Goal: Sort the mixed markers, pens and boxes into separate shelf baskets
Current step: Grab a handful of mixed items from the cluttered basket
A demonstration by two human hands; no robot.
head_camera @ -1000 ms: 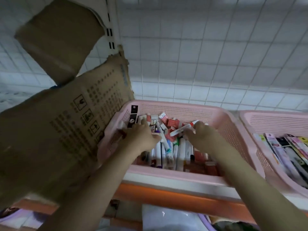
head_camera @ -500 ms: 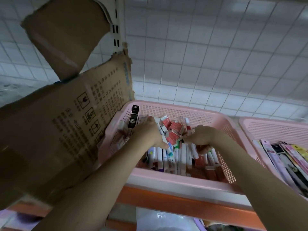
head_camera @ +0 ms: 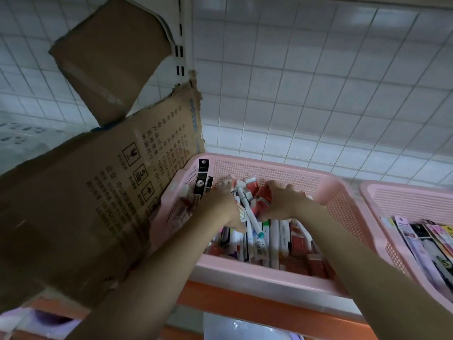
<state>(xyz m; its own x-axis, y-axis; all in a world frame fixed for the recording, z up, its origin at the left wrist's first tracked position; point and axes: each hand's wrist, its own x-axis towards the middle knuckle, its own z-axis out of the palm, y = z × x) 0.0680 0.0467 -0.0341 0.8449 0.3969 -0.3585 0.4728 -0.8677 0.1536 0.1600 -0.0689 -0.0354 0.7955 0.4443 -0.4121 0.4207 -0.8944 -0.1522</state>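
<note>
A pink mesh basket [head_camera: 269, 272] on the shelf holds mixed white markers [head_camera: 274, 239], small red boxes [head_camera: 297, 241] and a slim black box [head_camera: 202, 177] leaning in its back left corner. Both my hands are deep in the pile near the back wall. My left hand [head_camera: 220, 207] grips a bundle of white markers [head_camera: 250, 214] that sticks out toward the right. My right hand [head_camera: 282, 202] is curled over small red boxes [head_camera: 266, 196], fingers down among them. The fingertips of both hands are hidden in the pile.
A large printed cardboard box [head_camera: 85, 204] with a raised flap [head_camera: 110, 57] presses against the basket's left side. A second pink basket [head_camera: 382, 192] at right holds flat packaged items [head_camera: 421, 244]. An orange shelf edge [head_camera: 245, 305] runs below; tiled wall behind.
Both hands have moved deeper toward the basket's back and closer together. The right hand, which held a red-capped white marker up, is now down among the red boxes.
</note>
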